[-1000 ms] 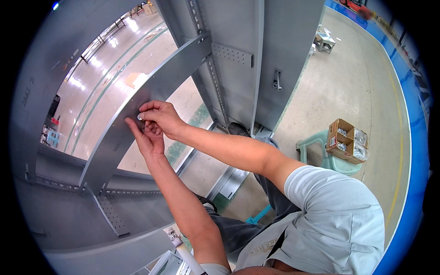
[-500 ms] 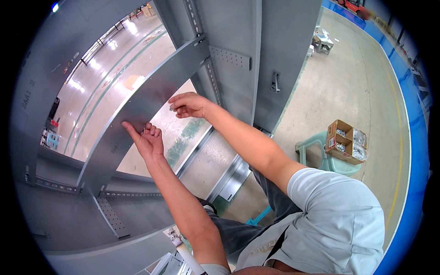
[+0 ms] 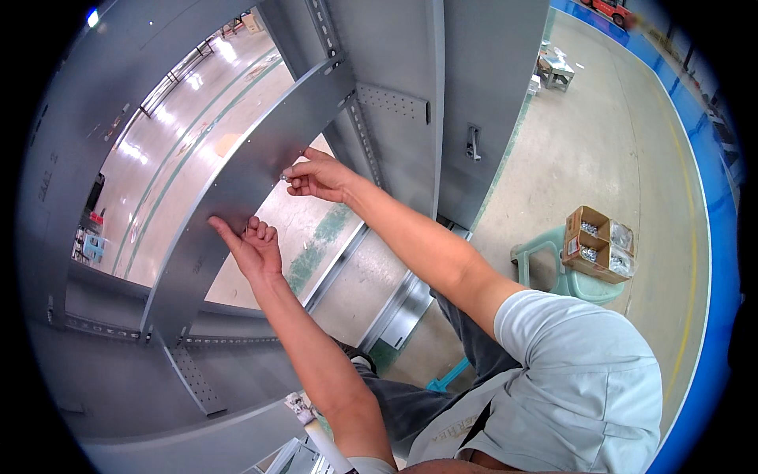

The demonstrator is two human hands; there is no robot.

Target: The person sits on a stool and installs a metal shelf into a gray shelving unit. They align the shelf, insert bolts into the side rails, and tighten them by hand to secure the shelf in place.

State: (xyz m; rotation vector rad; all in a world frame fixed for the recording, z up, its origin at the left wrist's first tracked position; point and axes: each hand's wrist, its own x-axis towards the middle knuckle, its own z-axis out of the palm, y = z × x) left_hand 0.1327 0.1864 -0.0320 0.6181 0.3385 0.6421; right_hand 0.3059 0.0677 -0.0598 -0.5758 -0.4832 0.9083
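Note:
A grey sheet-metal cross panel [image 3: 237, 197] runs diagonally inside a grey cabinet frame [image 3: 103, 379]. My right hand [image 3: 320, 178] reaches up to the panel's lower edge and pinches a small silver fastener [image 3: 286, 178] against it. My left hand [image 3: 251, 246] is lower on the same panel. Its index finger is stretched out and touches the metal, while the other fingers are curled in. Whether anything lies inside the curled fingers is hidden.
A perforated grey bracket [image 3: 391, 107] and an upright door with a latch [image 3: 472, 142] stand right of the panel. An open cardboard box [image 3: 596, 241] of bagged fasteners sits on a green plastic stool [image 3: 545, 265]. A blue floor strip [image 3: 711, 261] lies far right.
My two hands, joined at one spot on the panel a second ago, have parted. The right hand moved up and right along the panel edge; the left stayed low.

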